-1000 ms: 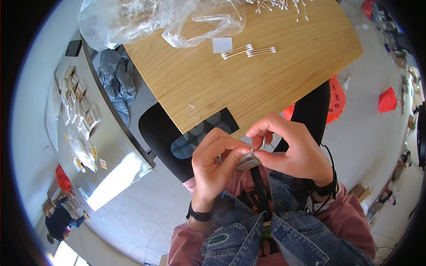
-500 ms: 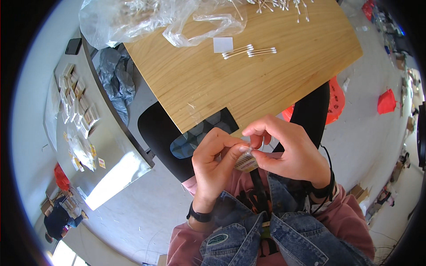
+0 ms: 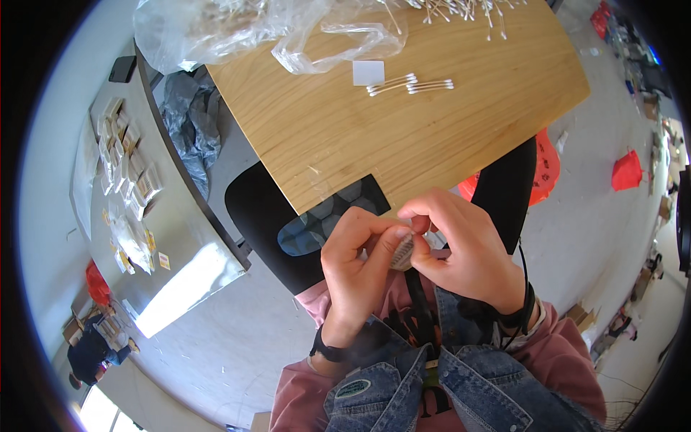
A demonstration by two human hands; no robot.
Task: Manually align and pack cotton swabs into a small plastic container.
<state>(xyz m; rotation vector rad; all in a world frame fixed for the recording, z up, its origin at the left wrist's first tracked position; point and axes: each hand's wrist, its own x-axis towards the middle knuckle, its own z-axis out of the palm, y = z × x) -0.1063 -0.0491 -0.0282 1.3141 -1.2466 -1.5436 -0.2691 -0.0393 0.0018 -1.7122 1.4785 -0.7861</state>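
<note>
In front of my chest, a small clear packet of cotton swabs [image 3: 402,256] is between my two hands, its rows of swabs showing through the film. My left hand [image 3: 358,263] pinches its upper edge between thumb and bent index finger. The thumb and index finger of my right hand [image 3: 461,245] close in at the packet's upper right corner, where the fingertips partly hide the film. Beyond my hands, several loose cotton swabs [image 3: 430,86] lie in two small groups on the wooden table [image 3: 446,137], beside a square white card [image 3: 368,73].
A clear plastic bag [image 3: 338,52] and a heap of loose swabs [image 3: 468,10] cover the table's far edge. Another table to the left bears many filled packets [image 3: 128,162] and a black phone [image 3: 122,69]. A person [image 3: 90,353] is at the far lower left.
The packet has tilted and more of it is hidden behind my fingers. My right fingertips have shifted slightly along its upper edge. The view has moved a little.
</note>
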